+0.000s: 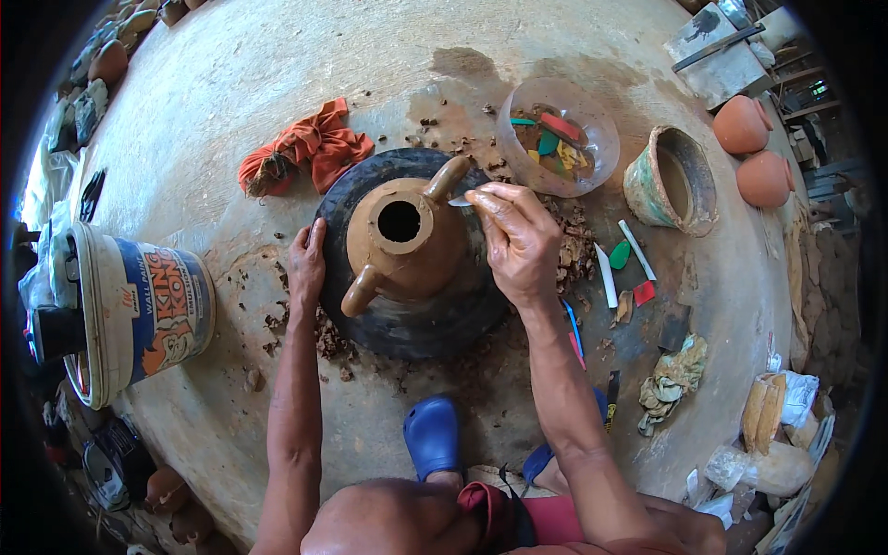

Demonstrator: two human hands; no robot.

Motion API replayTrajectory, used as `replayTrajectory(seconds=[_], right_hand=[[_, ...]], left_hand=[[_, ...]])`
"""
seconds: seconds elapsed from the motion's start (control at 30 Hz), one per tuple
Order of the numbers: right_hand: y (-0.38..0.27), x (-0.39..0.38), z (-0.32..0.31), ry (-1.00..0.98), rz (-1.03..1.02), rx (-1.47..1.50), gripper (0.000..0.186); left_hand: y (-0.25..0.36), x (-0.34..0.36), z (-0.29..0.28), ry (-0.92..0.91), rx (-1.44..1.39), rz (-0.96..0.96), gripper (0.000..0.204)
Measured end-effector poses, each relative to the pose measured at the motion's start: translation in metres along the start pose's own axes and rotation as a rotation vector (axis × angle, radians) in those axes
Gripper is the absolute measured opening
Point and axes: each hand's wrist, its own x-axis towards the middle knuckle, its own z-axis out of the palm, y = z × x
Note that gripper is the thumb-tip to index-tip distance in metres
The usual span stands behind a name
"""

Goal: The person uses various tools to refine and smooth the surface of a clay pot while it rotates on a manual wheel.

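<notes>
A brown clay pot (pixel 435 254) with a round dark mouth stands on a black round turning wheel (pixel 407 338). Two stubby clay arms stick out of the pot's shoulder, one (pixel 448 178) at the far right and one (pixel 362 291) at the near left. My right hand (pixel 518 231) pinches a small pale flat scraper (pixel 460 201), held close by the far clay arm; whether it touches the clay I cannot tell. Against the left edge of the wheel rests my left hand (pixel 307 262), fingers stretched along the rim and holding nothing.
An orange cloth (pixel 310 148) lies far left of the wheel. Beyond my right hand are a clear basin (pixel 606 139) of coloured scrapers and a stained tub (pixel 638 185). Several small tools lie near a green scraper (pixel 620 254). A paint bucket (pixel 111 268) stands left.
</notes>
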Motion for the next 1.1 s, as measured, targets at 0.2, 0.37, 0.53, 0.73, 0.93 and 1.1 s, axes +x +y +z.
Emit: replayTrajectory(seconds=[0.2, 0.37, 0.53, 0.73, 0.93, 1.1], right_hand=[[-0.006, -0.004, 0.003, -0.064, -0.029, 0.004, 0.03], [-0.034, -0.036, -0.008, -0.074, 0.085, 0.021, 0.025], [-0.036, -0.031, -0.016, 0.058, 0.181, 0.006, 0.019], [-0.035, -0.028, -0.003, -0.078, 0.484, -0.031, 0.015], [-0.083, 0.001, 0.003, -0.081, 0.523, 0.003, 0.015], [-0.104, 0.016, 0.008, 0.032, 0.732, 0.423, 0.017]], left_hand=[[-0.009, 0.019, -0.002, -0.053, -0.004, 0.033, 0.052], [-0.007, 0.014, -0.001, -0.017, -0.054, 0.035, 0.053], [0.002, 0.006, -0.002, -0.029, -0.019, 0.015, 0.052], [-0.009, -0.008, 0.001, 0.072, 0.029, 0.03, 0.052], [-0.01, -0.063, 0.011, 0.286, 0.096, -0.016, 0.058], [-0.018, -0.093, 0.026, 0.397, 0.075, -0.025, 0.056]])
